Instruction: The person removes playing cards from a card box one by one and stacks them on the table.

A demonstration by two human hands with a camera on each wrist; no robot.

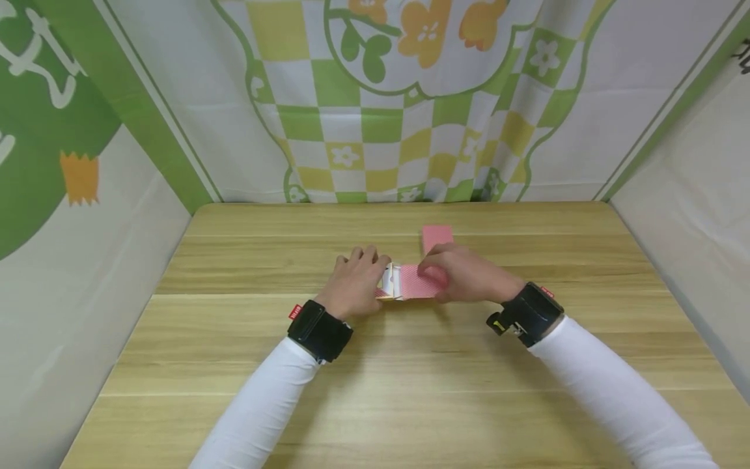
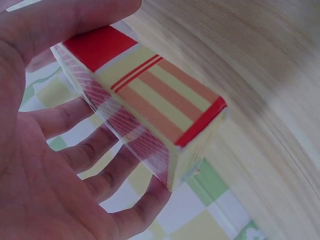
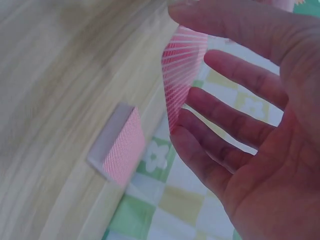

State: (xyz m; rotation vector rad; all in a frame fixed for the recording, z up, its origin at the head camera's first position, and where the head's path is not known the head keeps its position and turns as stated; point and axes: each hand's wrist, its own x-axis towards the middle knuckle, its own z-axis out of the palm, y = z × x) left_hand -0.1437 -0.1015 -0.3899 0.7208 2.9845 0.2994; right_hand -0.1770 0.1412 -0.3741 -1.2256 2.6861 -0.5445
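My left hand [image 1: 351,283] grips a card box [image 2: 150,95] with red and cream stripes on its side, thumb on one edge and fingers under the patterned face. In the head view, the open end of the box [image 1: 387,281] faces right. My right hand [image 1: 471,277] pinches a pink patterned playing card [image 1: 411,281] between thumb and fingers; its left end is right at the box opening. The right wrist view shows this card [image 3: 181,75] slightly bent. Just behind the right hand, a stack of cards [image 1: 437,236] with the same pink back lies on the table.
The wooden table [image 1: 445,404] reaches back to a green, white and yellow checked cloth [image 1: 381,130]. White cloth walls [image 1: 697,130] stand at both sides. In the right wrist view, the card stack [image 3: 122,147] lies near the table's far edge.
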